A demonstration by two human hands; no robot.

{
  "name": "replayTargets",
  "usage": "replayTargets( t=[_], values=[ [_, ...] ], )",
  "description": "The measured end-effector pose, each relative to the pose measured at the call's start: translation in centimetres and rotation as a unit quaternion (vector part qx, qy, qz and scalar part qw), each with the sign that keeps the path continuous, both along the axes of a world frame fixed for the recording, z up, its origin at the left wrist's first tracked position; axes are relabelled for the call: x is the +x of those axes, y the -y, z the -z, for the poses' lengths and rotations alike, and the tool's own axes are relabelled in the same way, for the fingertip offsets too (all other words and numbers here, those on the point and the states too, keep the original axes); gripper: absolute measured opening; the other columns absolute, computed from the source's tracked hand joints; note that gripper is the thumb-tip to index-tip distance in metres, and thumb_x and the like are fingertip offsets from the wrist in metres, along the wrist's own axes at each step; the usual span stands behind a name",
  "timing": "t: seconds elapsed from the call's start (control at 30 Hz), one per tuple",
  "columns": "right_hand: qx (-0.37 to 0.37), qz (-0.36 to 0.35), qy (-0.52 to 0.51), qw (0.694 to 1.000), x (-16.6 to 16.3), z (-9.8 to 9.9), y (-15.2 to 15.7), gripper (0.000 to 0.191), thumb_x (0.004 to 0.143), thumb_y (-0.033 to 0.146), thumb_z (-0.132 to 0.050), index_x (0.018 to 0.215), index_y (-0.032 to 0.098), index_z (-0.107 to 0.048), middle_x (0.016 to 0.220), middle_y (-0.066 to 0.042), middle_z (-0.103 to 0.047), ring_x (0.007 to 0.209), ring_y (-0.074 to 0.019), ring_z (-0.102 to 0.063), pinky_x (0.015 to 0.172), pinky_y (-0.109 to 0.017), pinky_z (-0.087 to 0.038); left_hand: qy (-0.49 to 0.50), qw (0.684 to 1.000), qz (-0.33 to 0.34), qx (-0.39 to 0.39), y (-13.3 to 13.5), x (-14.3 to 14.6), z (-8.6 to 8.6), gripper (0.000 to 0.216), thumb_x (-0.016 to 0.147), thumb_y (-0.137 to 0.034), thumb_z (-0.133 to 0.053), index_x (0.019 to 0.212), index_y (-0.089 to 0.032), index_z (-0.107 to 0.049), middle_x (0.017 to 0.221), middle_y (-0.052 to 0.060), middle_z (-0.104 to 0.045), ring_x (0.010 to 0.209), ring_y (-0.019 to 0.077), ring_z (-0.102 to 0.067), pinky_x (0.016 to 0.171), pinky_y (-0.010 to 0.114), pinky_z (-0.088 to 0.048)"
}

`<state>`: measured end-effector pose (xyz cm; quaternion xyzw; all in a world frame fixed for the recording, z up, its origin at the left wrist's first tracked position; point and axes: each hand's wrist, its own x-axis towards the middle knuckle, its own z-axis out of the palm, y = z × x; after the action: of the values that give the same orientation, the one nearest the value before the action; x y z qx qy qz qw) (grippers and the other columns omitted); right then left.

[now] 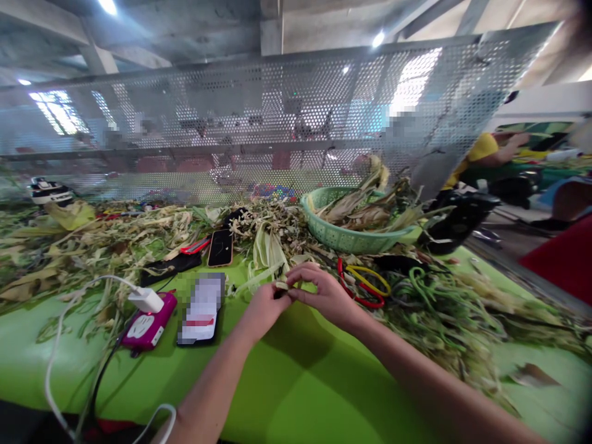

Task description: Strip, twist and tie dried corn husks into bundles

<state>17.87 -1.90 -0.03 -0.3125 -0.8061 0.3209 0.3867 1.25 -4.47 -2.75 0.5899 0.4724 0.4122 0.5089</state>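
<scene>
My left hand (268, 308) and my right hand (321, 293) meet over the green table top (296, 376), fingers pinched close together. Between them is a small pale husk strip (281, 285), bent or rolled; my fingers cover most of it. My left hand grips it from the left, and the right fingertips close on its other side. Just beyond the hands lie pale, broad dried husk leaves (268, 250). Right of my right hand are a red-handled tool (370, 299) and a yellow-handled one (370, 277), partly overlapping.
A green plastic basket (356, 240) holds dried husks. A lit phone (202, 308), a dark phone (221, 248) and a magenta power strip (148, 324) with a white charger (147, 300) lie left. Green strands (430, 308) heap right. Behind stands a perforated metal screen (231, 123); a person in yellow (483, 151) sits right.
</scene>
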Motion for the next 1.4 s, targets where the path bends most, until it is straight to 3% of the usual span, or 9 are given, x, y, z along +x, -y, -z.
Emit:
replayTargets(
  t=[0.27, 0.43, 0.53, 0.67, 0.83, 1.03, 1.1, 1.23, 1.4],
  values=[
    [-0.002, 0.053, -0.016, 0.998, -0.3, 0.3, 0.3, 0.010, 0.078, 0.017, -0.063, 0.070, 0.019, -0.056, 0.075, -0.001, -0.056, 0.076, -0.0164, -0.053, 0.072, -0.028, -0.042, 0.019, 0.999, 0.047, 0.009, 0.3, 0.4, 0.0, 0.027, 0.076, -0.040, -0.065, 0.082, -0.014, -0.066, 0.077, 0.002, -0.063, 0.075, 0.0172, -0.053, 0.073, 0.029, -0.039],
    [-0.015, 0.093, -0.026, 0.995, -0.5, 0.9, 0.3, 0.012, 0.076, 0.019, -0.063, 0.068, 0.019, -0.054, 0.073, -0.001, -0.055, 0.072, -0.0157, -0.051, 0.067, -0.027, -0.041, 0.045, 0.997, 0.057, 0.006, 0.6, 0.9, -0.1, 0.028, 0.074, -0.039, -0.068, 0.087, -0.014, -0.070, 0.082, 0.005, -0.067, 0.078, 0.0185, -0.056, 0.076, 0.030, -0.041],
    [-0.076, 0.104, -0.044, 0.991, -0.5, 0.9, -0.1, 0.009, 0.076, 0.027, -0.063, 0.074, 0.019, -0.059, 0.073, -0.001, -0.057, 0.069, -0.0152, -0.052, 0.065, -0.028, -0.042, 0.089, 0.995, 0.029, -0.028, 0.7, 1.0, -0.3, 0.028, 0.071, -0.040, -0.070, 0.083, -0.015, -0.071, 0.077, 0.003, -0.067, 0.074, 0.0170, -0.056, 0.072, 0.029, -0.042],
    [-0.172, 0.064, -0.108, 0.977, -0.2, 0.3, -0.4, 0.027, 0.081, 0.040, -0.060, 0.096, 0.018, -0.061, 0.083, -0.002, -0.062, 0.076, -0.0156, -0.056, 0.070, -0.028, -0.045, 0.229, 0.968, -0.032, -0.095, 0.6, 0.7, -0.4, 0.031, 0.069, -0.038, -0.074, 0.091, -0.016, -0.069, 0.076, 0.002, -0.067, 0.071, 0.0149, -0.059, 0.073, 0.028, -0.045],
    [-0.200, 0.052, -0.066, 0.976, 0.0, 0.0, -0.2, 0.027, 0.079, 0.042, -0.063, 0.076, 0.015, -0.063, 0.070, -0.001, -0.059, 0.066, -0.0144, -0.053, 0.063, -0.027, -0.042, 0.282, 0.947, -0.096, -0.124, 0.3, 0.3, -0.3, 0.032, 0.066, -0.034, -0.077, 0.092, -0.017, -0.067, 0.078, 0.002, -0.068, 0.071, 0.0142, -0.061, 0.072, 0.028, -0.047],
    [-0.124, 0.104, -0.022, 0.987, 0.3, 0.8, -0.5, 0.018, 0.079, 0.032, -0.061, 0.068, 0.017, -0.061, 0.062, 0.001, -0.056, 0.062, -0.0142, -0.051, 0.059, -0.026, -0.041, 0.279, 0.951, -0.073, -0.109, 0.2, 0.4, -0.3, 0.030, 0.064, -0.029, -0.078, 0.084, -0.016, -0.060, 0.062, -0.004, -0.061, 0.055, 0.0095, -0.055, 0.057, 0.022, -0.042],
    [-0.063, 0.114, 0.000, 0.991, 0.3, 0.8, -0.5, 0.008, 0.078, 0.026, -0.061, 0.079, 0.019, -0.064, 0.073, -0.001, -0.061, 0.067, -0.0154, -0.054, 0.063, -0.027, -0.043, 0.281, 0.951, -0.076, -0.106, 0.1, 0.4, -0.3, 0.032, 0.063, -0.031, -0.079, 0.084, -0.016, -0.058, 0.060, -0.005, -0.059, 0.052, 0.0088, -0.054, 0.054, 0.021, -0.040],
    [0.093, 0.090, 0.027, 0.991, 0.3, 0.0, -0.1, 0.025, 0.077, 0.015, -0.062, 0.101, 0.023, -0.065, 0.108, -0.007, -0.062, 0.097, -0.0213, -0.056, 0.085, -0.035, -0.044, 0.308, 0.939, -0.107, -0.110, -0.2, 0.1, -0.1, 0.040, 0.058, -0.031, -0.082, 0.085, -0.017, -0.057, 0.062, -0.005, -0.060, 0.052, 0.0092, -0.057, 0.055, 0.021, -0.042],
    [0.194, 0.055, 0.116, 0.973, -0.1, -0.7, 0.8, 0.025, 0.078, 0.010, -0.061, 0.095, 0.028, -0.069, 0.109, -0.005, -0.064, 0.104, -0.0245, -0.054, 0.090, -0.041, -0.039, 0.309, 0.938, -0.114, -0.109, -0.3, 0.1, 0.2, 0.040, 0.056, -0.033, -0.083, 0.084, -0.016, -0.060, 0.066, -0.002, -0.062, 0.055, 0.0101, -0.057, 0.058, 0.023, -0.041]
  ],
)
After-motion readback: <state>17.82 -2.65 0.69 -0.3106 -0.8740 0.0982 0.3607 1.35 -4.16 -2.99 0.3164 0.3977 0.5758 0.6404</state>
